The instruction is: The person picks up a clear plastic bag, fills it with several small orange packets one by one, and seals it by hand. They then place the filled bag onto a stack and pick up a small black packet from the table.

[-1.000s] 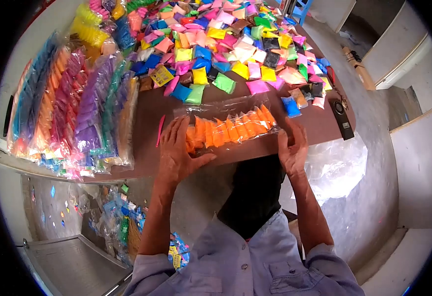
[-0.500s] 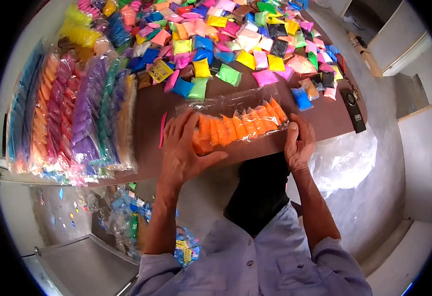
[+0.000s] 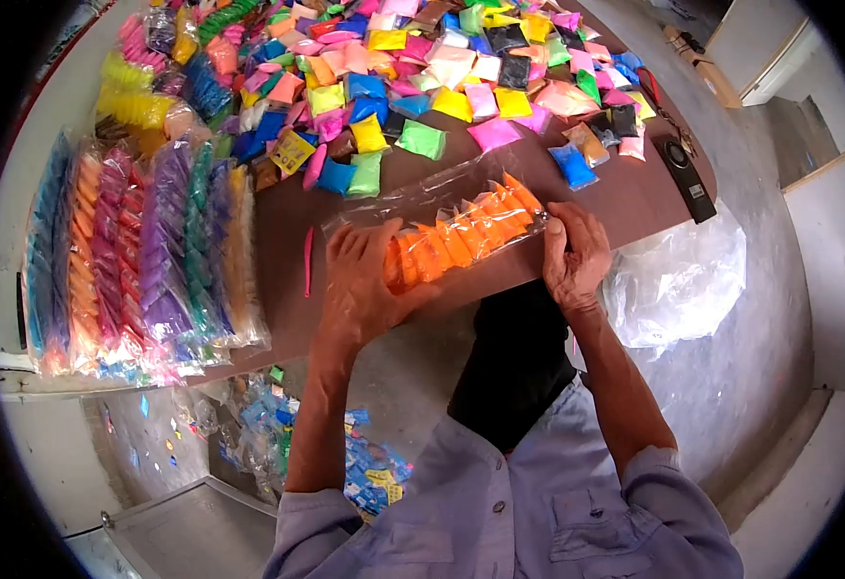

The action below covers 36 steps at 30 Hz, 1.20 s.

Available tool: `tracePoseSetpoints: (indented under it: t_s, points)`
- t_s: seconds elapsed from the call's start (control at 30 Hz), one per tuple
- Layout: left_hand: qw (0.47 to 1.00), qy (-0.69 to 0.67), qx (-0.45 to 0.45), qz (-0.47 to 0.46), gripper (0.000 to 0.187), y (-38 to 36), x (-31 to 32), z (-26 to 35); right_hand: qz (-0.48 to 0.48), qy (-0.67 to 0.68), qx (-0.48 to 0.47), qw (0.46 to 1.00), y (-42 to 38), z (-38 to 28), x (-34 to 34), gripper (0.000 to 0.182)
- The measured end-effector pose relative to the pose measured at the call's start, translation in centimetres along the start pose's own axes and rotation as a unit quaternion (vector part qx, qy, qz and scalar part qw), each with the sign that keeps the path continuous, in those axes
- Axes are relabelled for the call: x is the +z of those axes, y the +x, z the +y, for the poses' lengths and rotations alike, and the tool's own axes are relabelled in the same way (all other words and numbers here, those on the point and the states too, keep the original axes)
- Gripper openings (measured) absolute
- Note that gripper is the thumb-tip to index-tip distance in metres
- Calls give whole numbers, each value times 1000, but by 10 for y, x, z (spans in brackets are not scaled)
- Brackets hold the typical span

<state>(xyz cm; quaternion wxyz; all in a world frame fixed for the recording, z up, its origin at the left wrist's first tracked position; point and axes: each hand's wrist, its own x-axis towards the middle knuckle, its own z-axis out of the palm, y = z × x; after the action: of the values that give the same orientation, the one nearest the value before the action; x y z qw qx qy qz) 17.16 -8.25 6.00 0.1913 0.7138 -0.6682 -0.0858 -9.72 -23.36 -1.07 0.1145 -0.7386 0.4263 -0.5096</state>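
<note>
A clear plastic bag lies near the front edge of the table, with a row of small orange packets inside. My left hand cups the bag's left end, fingers over the far side and thumb along the front. At the opposite end, my right hand grips the corner of the film between thumb and curled fingers. The packets lean against one another in a slanting row, higher at the right. Loose film spreads flat behind them. Just left of my left hand rests a thin pink stick-like tool.
Many coloured packets are heaped across the back of the brown table. Filled long bags stand in rows at the left. A black device lies by the right edge. Below are clear plastic and littered wrappers.
The view has shifted slightly. My hands have come a little closer together at the bag's ends, and the orange row looks shorter and more tightly packed.
</note>
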Motion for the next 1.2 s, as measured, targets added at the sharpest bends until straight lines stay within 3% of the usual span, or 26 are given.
tracePoseSetpoints:
  t_s: [0.07, 0.3, 0.37, 0.47, 0.6, 0.67, 0.77, 1.07, 1.2]
  points:
    - [998, 31, -7, 61, 106, -6, -2, 6, -1, 2, 9, 1000, -1, 2, 1, 25]
    - [997, 29, -8, 74, 110, -27, 7, -1, 10, 6, 2, 1000, -2, 4, 2, 29]
    - [997, -30, -10, 73, 106, -29, 11, -5, -1, 4, 16, 1000, -2, -1, -1, 28]
    - [997, 5, 12, 77, 102, -27, 12, -5, -1, 38, 21, 999, 0, 0, -2, 26]
    - [997, -26, -17, 70, 103, -29, 7, 4, -8, 54, 27, 998, -1, 1, -4, 24]
    - [991, -3, -11, 133, 105, -34, 5, 7, -1, 52, 42, 998, -3, 0, 0, 23]
    - [988, 9, 3, 157, 113, -44, 9, -5, 4, 46, 41, 998, -4, 3, 3, 25]
    - [996, -18, -19, 85, 104, -47, 1, -27, -12, -3, 0, 1000, 0, -2, 0, 25]
    - [991, 18, -31, 129, 99, -53, -6, -17, -9, -9, -16, 1000, -2, 2, 0, 25]
